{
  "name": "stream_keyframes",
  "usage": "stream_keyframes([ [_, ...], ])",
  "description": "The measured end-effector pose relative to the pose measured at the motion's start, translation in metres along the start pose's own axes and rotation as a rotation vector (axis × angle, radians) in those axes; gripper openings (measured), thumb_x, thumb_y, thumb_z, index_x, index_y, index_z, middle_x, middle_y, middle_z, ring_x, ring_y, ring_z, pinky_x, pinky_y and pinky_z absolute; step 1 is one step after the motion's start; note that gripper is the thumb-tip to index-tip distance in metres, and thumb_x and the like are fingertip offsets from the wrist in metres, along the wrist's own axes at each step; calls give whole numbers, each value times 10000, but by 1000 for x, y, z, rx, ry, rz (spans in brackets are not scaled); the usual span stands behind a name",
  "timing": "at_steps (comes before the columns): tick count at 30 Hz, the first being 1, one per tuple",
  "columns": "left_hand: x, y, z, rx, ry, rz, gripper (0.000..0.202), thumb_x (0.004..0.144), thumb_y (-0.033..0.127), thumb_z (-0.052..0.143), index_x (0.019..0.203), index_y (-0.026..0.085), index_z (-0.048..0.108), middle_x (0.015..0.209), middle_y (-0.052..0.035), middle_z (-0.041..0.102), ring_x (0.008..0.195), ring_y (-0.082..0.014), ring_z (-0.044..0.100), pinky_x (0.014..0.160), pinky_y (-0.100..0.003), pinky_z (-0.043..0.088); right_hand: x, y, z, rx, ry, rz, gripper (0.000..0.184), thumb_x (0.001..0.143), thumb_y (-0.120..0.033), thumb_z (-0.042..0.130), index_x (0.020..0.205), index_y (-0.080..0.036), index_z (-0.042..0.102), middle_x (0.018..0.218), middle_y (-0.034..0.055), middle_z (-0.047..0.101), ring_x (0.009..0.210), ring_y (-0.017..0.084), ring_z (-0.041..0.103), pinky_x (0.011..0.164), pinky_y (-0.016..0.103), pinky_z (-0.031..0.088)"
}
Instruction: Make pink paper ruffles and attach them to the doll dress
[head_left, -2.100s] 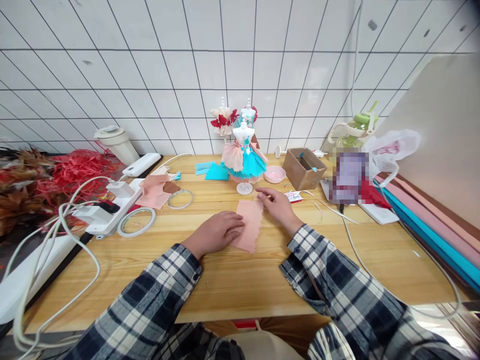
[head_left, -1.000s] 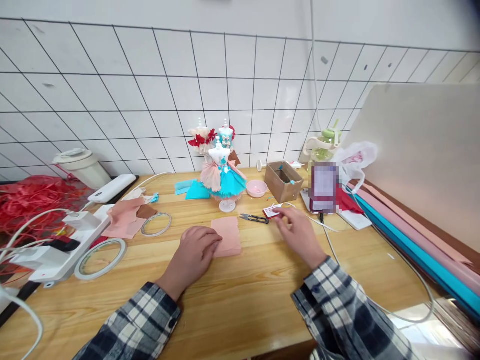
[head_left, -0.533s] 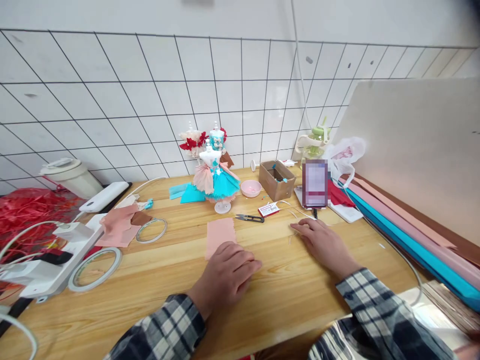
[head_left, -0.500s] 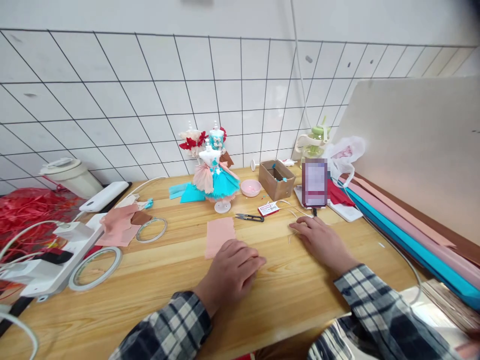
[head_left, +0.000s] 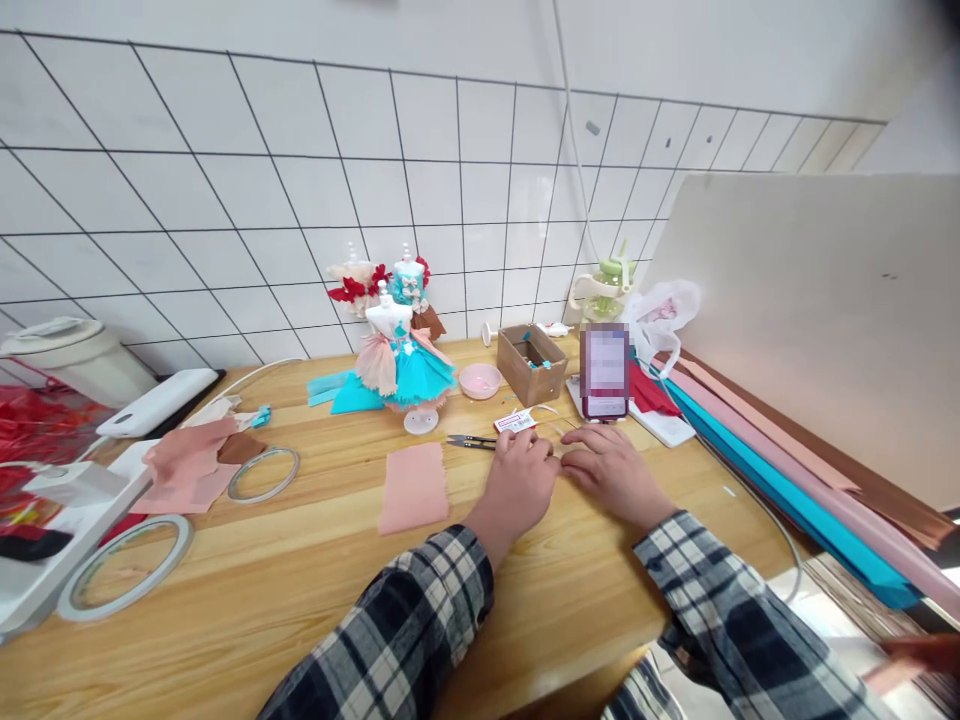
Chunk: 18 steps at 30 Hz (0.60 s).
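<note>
My left hand (head_left: 520,485) and my right hand (head_left: 616,475) meet over the wooden table, fingertips almost touching. On both, the fingers are bent and drawn together; whatever lies between the tips is too small or hidden to make out. Just beyond them is a thin pale cord (head_left: 551,410). Black thread snips (head_left: 469,441) lie at my left hand's fingers, which partly cover them. Behind that hand sits a small red-and-white packet (head_left: 515,420). A flat pink fabric piece (head_left: 414,485) rests left of my left hand. A phone (head_left: 604,370) stands upright beyond my right hand.
Miniature dress forms (head_left: 409,370) in blue, pink and red stand at the back, beside a pink bowl (head_left: 480,380) and a cardboard box (head_left: 532,368). Tape rolls (head_left: 176,540), fabric scraps (head_left: 187,465) and a power strip (head_left: 97,515) lie left. Rolled sheets (head_left: 795,480) line the right side.
My left hand has moved right and forward, away from the pink fabric, to meet my right hand. My right hand has shifted slightly left. The view has turned a little right.
</note>
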<state>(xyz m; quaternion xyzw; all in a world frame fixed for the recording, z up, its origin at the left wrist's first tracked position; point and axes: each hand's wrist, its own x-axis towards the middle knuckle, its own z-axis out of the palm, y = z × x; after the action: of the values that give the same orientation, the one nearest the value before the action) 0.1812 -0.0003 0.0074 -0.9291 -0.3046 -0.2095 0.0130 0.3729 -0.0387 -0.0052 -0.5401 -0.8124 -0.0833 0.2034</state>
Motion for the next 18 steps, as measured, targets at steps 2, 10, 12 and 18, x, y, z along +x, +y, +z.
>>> stream_keyframes([
  [2, -3, -7, -1, -58, 8, -23, 224, 931, 213, 478, 869, 236, 692, 967, -42, 683, 1036, -246, 512, 919, -506, 302, -1, 4, 2, 48, 20, 18, 157, 907, -295, 574, 925, -280, 729, 1169, 39, 658, 1128, 235, 543, 978, 424, 406],
  [10, -15, -16, -9, -221, 29, -93, 177, 919, 255, 514, 866, 255, 683, 962, -12, 699, 1043, -224, 541, 1024, -561, 212, 14, -1, 3, 162, 52, 24, 216, 845, -305, 654, 1054, -283, 707, 1355, 50, 543, 1252, 261, 464, 1052, 467, 374],
  [12, -15, -16, -9, -211, 24, -102, 187, 920, 268, 510, 857, 253, 686, 951, -17, 699, 1034, -229, 546, 1040, -577, 198, 17, -4, 4, 168, 38, 27, 89, 844, -288, 655, 884, -282, 734, 1320, 29, 570, 1251, 257, 461, 1054, 470, 370],
  [18, -13, -19, -6, -79, 80, -210, 291, 924, 399, 491, 1090, 237, 667, 1109, -111, 679, 1196, -337, 473, 1040, -654, 206, 16, -10, 8, 75, 21, 48, 119, 874, -286, 614, 840, -263, 725, 1249, 42, 618, 1218, 259, 480, 1039, 481, 368],
])
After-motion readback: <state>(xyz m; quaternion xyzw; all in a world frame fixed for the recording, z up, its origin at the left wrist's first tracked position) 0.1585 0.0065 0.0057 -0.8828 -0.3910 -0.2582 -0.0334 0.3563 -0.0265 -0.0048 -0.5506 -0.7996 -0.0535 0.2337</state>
